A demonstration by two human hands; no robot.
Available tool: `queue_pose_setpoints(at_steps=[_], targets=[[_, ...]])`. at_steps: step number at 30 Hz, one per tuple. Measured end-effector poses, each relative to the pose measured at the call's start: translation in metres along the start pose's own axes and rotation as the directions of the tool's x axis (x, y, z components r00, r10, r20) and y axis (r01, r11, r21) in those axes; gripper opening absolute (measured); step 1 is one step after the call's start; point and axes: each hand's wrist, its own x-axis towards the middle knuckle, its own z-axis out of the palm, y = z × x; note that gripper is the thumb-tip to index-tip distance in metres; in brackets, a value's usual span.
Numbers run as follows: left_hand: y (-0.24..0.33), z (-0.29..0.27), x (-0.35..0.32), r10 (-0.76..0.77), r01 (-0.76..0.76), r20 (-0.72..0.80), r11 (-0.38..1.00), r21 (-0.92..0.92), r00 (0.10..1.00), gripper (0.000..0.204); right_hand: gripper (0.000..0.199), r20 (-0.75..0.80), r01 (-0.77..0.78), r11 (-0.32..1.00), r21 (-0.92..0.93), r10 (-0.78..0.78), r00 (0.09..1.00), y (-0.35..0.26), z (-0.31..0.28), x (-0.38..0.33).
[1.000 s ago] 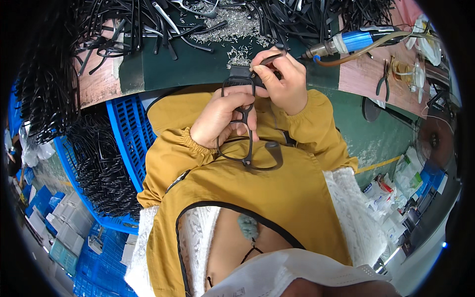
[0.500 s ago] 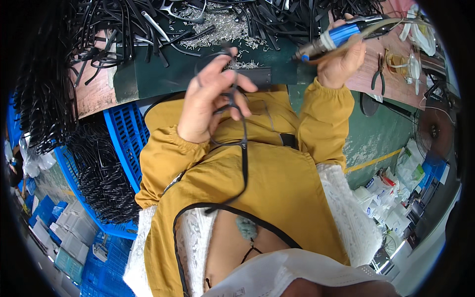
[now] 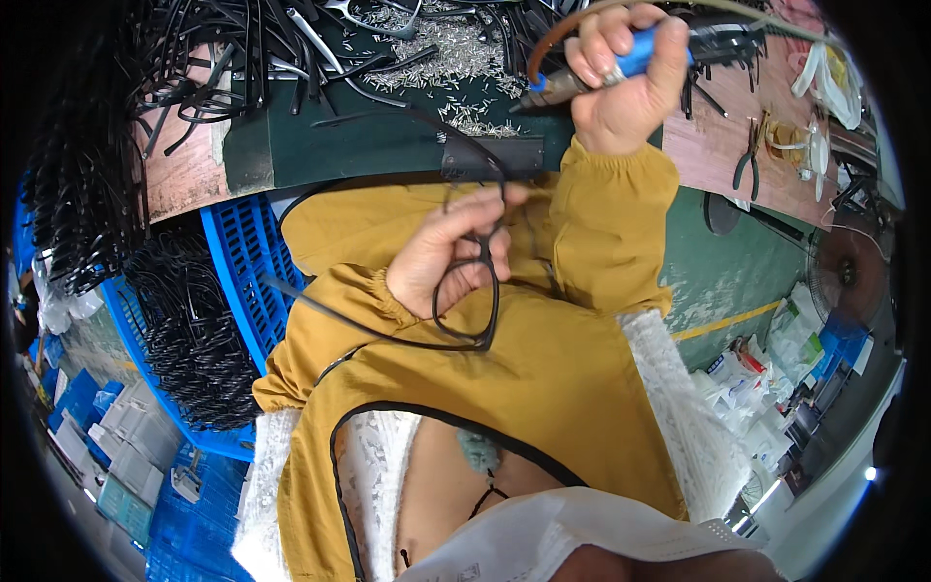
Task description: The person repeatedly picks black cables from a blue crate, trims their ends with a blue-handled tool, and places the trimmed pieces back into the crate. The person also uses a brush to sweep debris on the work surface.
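Left hand (image 3: 448, 260) curled in front of the chest, thumb and fingers pinched on a black eyeglass frame (image 3: 465, 291) near its bridge; frame hung below and to the right of that grip, one lens rim looped down against the mustard-yellow jacket (image 3: 543, 388), one thin temple arm trailing out to the left toward the blue crate (image 3: 242, 262); long axis of the frame roughly upright, tilted a little, upper end reaching toward the bench edge.

Right hand (image 3: 626, 82) raised well above and to the right, fist wrapped tight around a blue-handled power screwdriver (image 3: 582, 78); metal tip aimed left and slightly down toward the green mat (image 3: 388, 136); hose curving off its rear; tip and frame clearly apart, with the small dark block (image 3: 493, 155) at the mat's edge lying between them.

Judged from this: frame nearer the left hand, already in it; tool nearer the bench than the frame; gap between tip and frame's upper end the thing to close, either by lifting the frame up and right or by lowering the tool down and left.

Around: scattered small silver screws (image 3: 436, 63) on the mat; heap of black frames and temples (image 3: 194, 48) at upper left; more black frames filling the crate; pliers (image 3: 749, 160) on the reddish bench top to the right.
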Motion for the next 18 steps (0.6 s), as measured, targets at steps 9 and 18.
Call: queue_pose_setpoints(at_steps=[9, 18], targets=[[-0.010, 0.000, 0.009, 0.003, -0.010, -0.056, 0.992, -0.126, 0.998, 0.031, 0.049, 0.066, -0.076, 0.993, -0.089, 0.082, 0.994, -0.015, 0.021, -0.083], [-0.010, -0.017, 0.017, 0.020, -0.013, 0.095, 0.997, -0.079, 0.995, 0.048, 0.031, 0.123, -0.099, 0.987, -0.128, 0.115, 0.986, -0.006, 0.023, -0.081]])
